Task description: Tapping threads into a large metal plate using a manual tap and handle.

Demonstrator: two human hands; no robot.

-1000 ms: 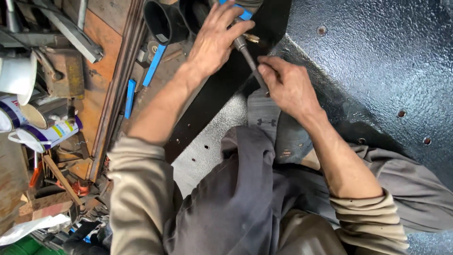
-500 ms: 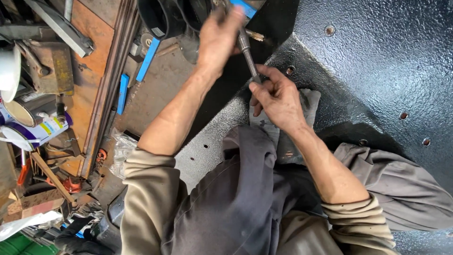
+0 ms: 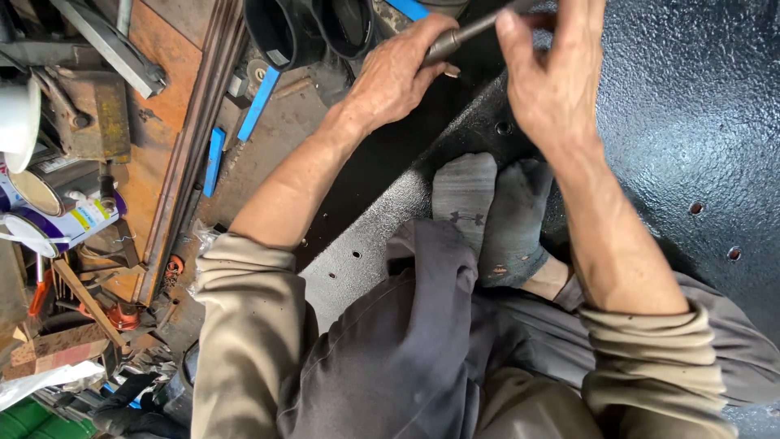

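Observation:
My left hand (image 3: 398, 77) grips the lower end of a dark metal rod-shaped tool (image 3: 455, 36) near the top of the view. My right hand (image 3: 552, 81) is raised beside it, fingertips touching the tool's upper part. Both hands hover over a black textured metal panel (image 3: 691, 122) with small holes. My feet in grey socks (image 3: 487, 211) rest on the panel below the hands. My sleeves are tan.
Black pipe sections (image 3: 309, 28) stand at the top. Blue strips (image 3: 258, 102) lie on a rusty steel surface (image 3: 175, 122) at left. Paint cans (image 3: 57, 219), a white bucket (image 3: 16, 114) and scrap tools clutter the far left.
The view has closed in on the hands. My right hand rose from the panel to the tool's upper end. My left hand shifted onto the tool. My socks have come into sight.

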